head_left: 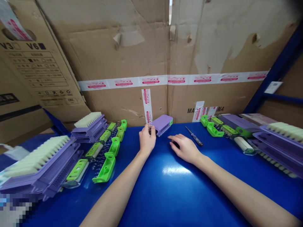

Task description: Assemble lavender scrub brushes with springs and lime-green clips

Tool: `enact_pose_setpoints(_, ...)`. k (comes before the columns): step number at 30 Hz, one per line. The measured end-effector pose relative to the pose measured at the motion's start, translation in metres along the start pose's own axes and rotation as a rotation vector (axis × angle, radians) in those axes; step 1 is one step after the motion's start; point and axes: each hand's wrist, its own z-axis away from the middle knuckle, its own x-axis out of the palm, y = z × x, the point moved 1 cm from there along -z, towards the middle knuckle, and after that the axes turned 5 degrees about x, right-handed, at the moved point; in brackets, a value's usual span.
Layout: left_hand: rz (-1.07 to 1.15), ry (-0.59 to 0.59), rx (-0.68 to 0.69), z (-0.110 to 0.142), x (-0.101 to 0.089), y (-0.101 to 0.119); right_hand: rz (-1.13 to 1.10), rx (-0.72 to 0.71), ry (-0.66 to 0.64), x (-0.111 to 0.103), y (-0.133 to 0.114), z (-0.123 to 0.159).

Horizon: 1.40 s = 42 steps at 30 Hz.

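Purple plastic stood out at the centre of the head camera's view, where a housing (163,123) with a bright green end lay at the far edge of a glossy blue surface (163,198), near a cardboard wall (118,60). A person's left hand (148,138) reached the housing's left end, fingers drawn together beside thin, wiry metal; whether they gripped anything could not be told. The right hand (186,148) was poised near the housing but apart from it, fingers loosely curled and parted. A slim screwdriver (194,136) lay just beyond, to its right. Cream-bristled purple brushes (44,171) were stacked at left, beside green-topped cases (77,170), springs (100,157) and green brackets (105,170). Similar parts lined the right side. Red-printed white tape (130,82) crossed the cardboard.
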Motion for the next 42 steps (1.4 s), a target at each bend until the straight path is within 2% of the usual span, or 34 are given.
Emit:
enact_pose_setpoints(6, -0.139, -0.092, 0.097, 0.003, 0.001, 0.008, 0.003, 0.015, -0.009, 0.001, 0.000, 0.000)
enact_pose_setpoints(16, -0.060, -0.106, 0.040, 0.004, 0.006, 0.002, -0.001, 0.009, -0.012, 0.001, 0.001, 0.000)
enact_pose_setpoints(28, -0.112, -0.182, 0.112, 0.006, 0.005, 0.011, 0.010, -0.003, -0.013, 0.001, 0.001, 0.000)
enact_pose_setpoints(42, -0.149, -0.225, 0.125, 0.010, 0.007, 0.014, 0.013, -0.010, -0.017, 0.002, 0.001, 0.000)
